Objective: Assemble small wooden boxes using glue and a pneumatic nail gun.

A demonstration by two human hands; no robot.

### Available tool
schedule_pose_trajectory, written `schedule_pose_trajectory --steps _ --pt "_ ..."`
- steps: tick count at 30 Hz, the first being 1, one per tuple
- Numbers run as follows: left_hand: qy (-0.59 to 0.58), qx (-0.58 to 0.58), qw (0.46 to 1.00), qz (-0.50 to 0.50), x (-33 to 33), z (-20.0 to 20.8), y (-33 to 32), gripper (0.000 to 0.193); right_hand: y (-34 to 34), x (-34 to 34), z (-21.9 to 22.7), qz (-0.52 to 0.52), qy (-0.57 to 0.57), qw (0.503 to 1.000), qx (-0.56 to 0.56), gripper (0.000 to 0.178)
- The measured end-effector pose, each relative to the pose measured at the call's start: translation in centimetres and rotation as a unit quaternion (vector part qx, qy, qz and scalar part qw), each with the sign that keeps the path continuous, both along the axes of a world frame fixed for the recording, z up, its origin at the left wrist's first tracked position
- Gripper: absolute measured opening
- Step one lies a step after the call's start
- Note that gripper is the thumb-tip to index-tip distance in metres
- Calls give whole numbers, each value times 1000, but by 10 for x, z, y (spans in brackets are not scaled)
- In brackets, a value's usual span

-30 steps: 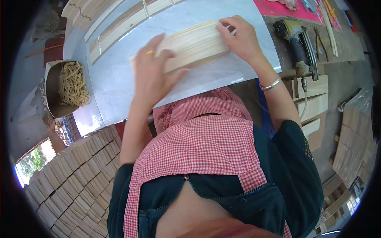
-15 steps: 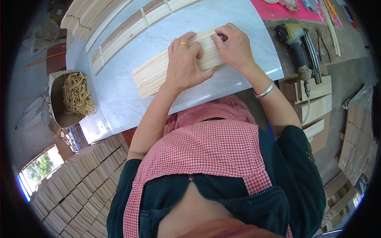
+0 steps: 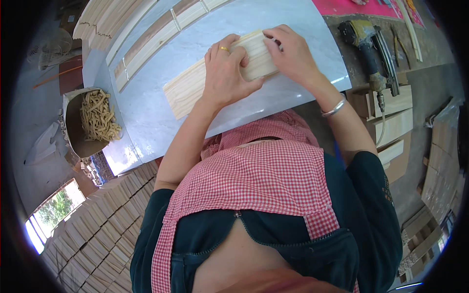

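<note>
A pale wooden board (image 3: 188,88) lies aslant on the light grey marbled tabletop (image 3: 146,112). My left hand (image 3: 222,73) grips it across the middle, fingers bent toward the far edge and thumb stretched to the near edge. A gold ring sits on one finger. At the board's right end is my right hand (image 3: 289,52), its fingers curled and the thumb close to the wood. A small dark spot shows between those fingers; I cannot make out whether it is a thing or shadow.
Long wooden strips (image 3: 156,36) lie at the far left beside stacked boards (image 3: 105,19). A container (image 3: 73,119) of tan strips stands at the left edge. On the right bench are a nail gun (image 3: 366,49) and pliers (image 3: 400,46). Stacked wood (image 3: 93,234) fills the lower left.
My right hand has shifted slightly at the board's right end, its wrist a little farther right. My left hand keeps its grip on the board. The whole view has moved slightly.
</note>
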State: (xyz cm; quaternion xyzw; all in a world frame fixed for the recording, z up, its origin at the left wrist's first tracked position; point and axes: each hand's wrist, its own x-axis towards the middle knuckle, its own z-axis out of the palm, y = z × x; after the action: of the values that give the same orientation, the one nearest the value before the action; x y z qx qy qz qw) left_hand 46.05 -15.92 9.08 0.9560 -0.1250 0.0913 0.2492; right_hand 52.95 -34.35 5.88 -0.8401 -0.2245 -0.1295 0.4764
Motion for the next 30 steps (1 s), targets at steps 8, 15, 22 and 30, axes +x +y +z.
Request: schedule_pose_trajectory --steps 8,15,22,30 --pt "-66 39 997 -34 11 3 -7 47 -46 -38 21 76 59 989 -113 9" --pt "-31 -11 999 -17 15 -6 -17 45 -39 -43 27 66 48 979 -186 6" --pt "-62 -26 998 -19 13 -10 -18 49 -36 -39 30 73 67 972 -211 3" --pt "-68 -19 997 -16 15 -14 -17 46 -36 -41 30 76 55 972 -214 6"
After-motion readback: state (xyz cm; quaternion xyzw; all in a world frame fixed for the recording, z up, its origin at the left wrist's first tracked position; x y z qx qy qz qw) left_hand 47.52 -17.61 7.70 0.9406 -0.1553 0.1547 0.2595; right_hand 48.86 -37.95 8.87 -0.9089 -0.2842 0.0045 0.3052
